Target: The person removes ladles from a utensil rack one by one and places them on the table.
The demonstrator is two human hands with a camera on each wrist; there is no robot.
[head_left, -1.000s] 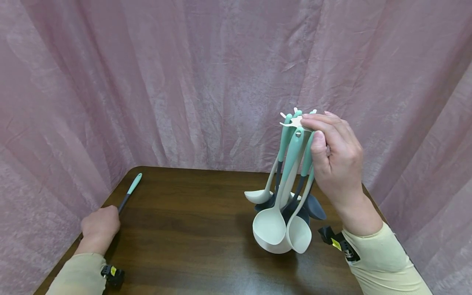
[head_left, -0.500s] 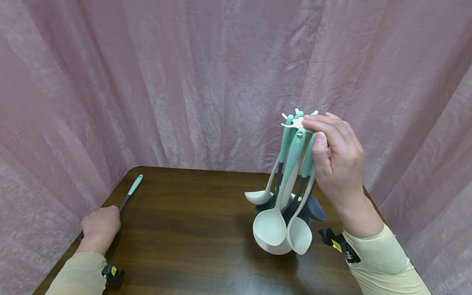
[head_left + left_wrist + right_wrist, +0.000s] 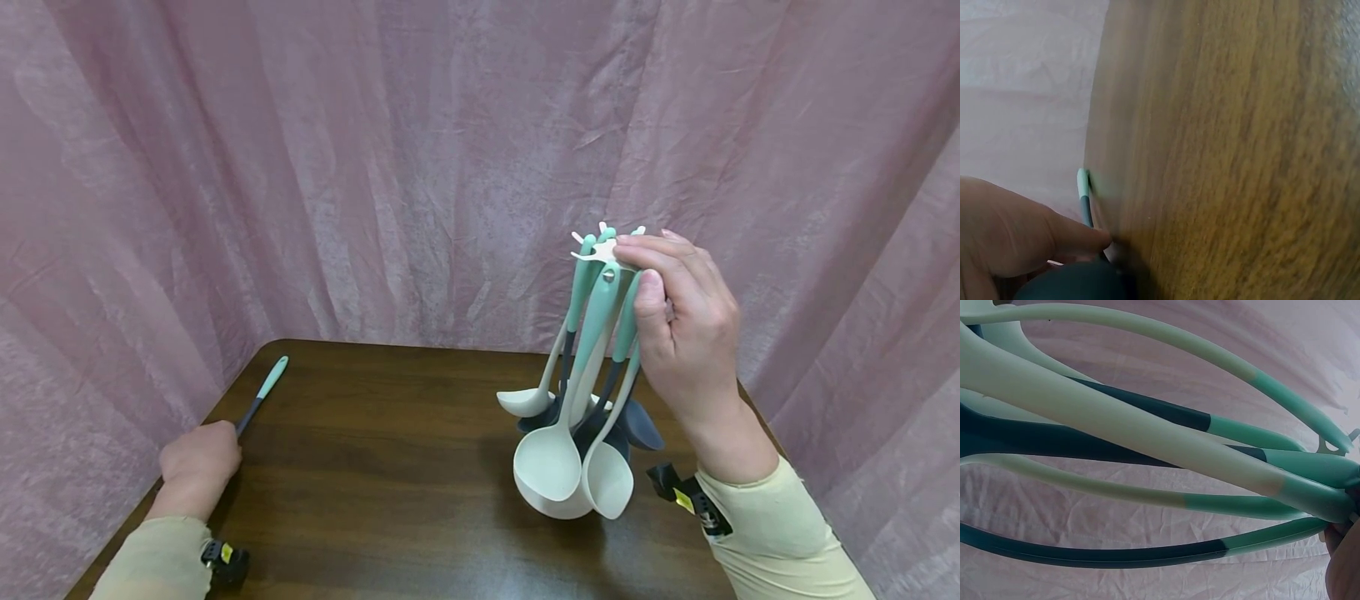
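At the table's left, my left hand (image 3: 201, 454) grips a kitchen utensil (image 3: 270, 379) by its dark shaft, its mint handle pointing away toward the back. In the left wrist view, thumb and fingers pinch the shaft (image 3: 1087, 209), and a dark rounded part (image 3: 1075, 282) shows close to the camera. On the right, my right hand (image 3: 686, 312) holds the white hooked top of a utensil stand (image 3: 604, 248). Several mint-handled utensils hang around it, among them a white ladle (image 3: 547, 467), a white spoon (image 3: 609, 477) and dark-headed ones (image 3: 640, 423). Their handles (image 3: 1310, 494) fill the right wrist view.
A brown wooden table (image 3: 375, 467) with rounded corners lies beneath both hands. Pink curtains (image 3: 450, 167) hang close behind its back edge and along both sides. The hanging heads spread outward around the stand, low over the table.
My left hand has shifted very slightly left and toward me with the utensil. The right hand and the stand stay nearly still.
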